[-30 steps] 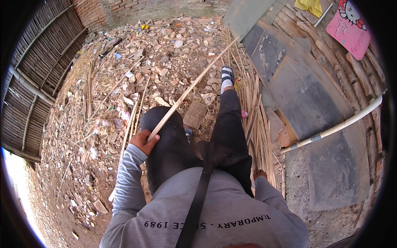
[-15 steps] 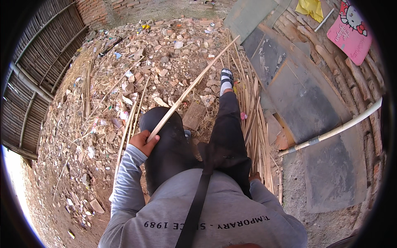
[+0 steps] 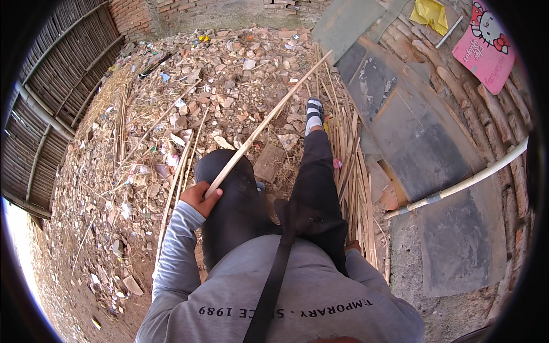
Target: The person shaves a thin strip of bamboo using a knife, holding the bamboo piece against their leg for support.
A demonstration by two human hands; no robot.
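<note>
The ground (image 3: pixel 240 80) is bare earth covered with broken bricks, stones and small litter, in bright daylight. On the left stands a fence of woven bamboo slats (image 3: pixel 51 97), and at the far end a red brick wall (image 3: pixel 137 14). On the right lie dark flat sheets (image 3: pixel 412 137) over round logs (image 3: pixel 486 108), with a white pipe (image 3: pixel 474 178) across them and a pink board (image 3: pixel 486 46) near a yellow cloth (image 3: pixel 432 12).
</note>
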